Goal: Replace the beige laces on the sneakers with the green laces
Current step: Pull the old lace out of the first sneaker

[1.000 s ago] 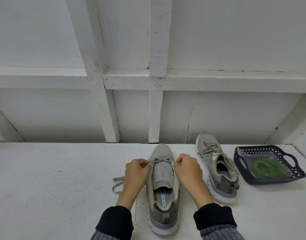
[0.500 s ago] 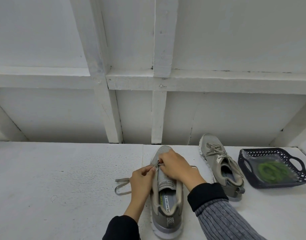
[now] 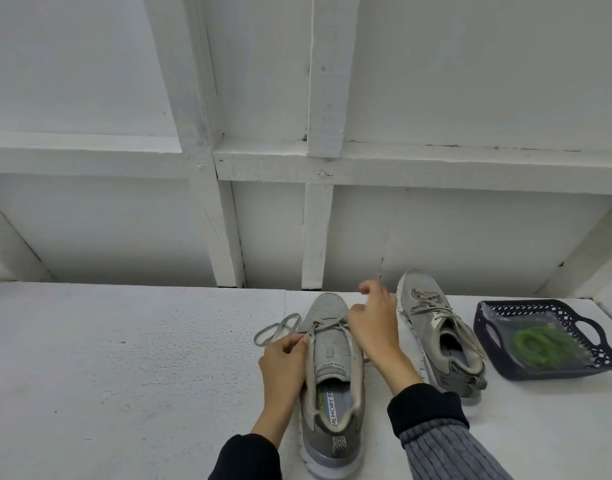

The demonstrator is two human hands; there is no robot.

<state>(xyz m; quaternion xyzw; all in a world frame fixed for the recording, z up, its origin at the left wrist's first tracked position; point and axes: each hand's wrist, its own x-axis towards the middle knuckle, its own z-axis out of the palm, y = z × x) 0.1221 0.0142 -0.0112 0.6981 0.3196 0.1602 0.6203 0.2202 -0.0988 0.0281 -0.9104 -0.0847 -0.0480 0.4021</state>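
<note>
A grey-beige sneaker (image 3: 332, 379) stands toe-away in front of me, its beige lace (image 3: 275, 330) left only in the eyelets near the toe, with a loose loop lying to the left. My left hand (image 3: 285, 362) pinches the lace at the shoe's left edge. My right hand (image 3: 373, 323) is raised over the shoe's right side, fingers curled; it seems to pull the other lace end. The second sneaker (image 3: 439, 337) stands to the right, still laced in beige. Green laces (image 3: 543, 344) lie in a clear bag inside a dark basket (image 3: 595, 362).
Everything sits on a white textured tabletop (image 3: 124, 375). A white wall with wooden beams (image 3: 315, 237) rises directly behind the shoes. The basket is at the far right, close to the table's corner.
My right hand has lifted off the tongue and moved up and right, drawing lace out. The left hand stayed at the shoe's left edge. The loose loop on the left has shifted nearer the toe.
</note>
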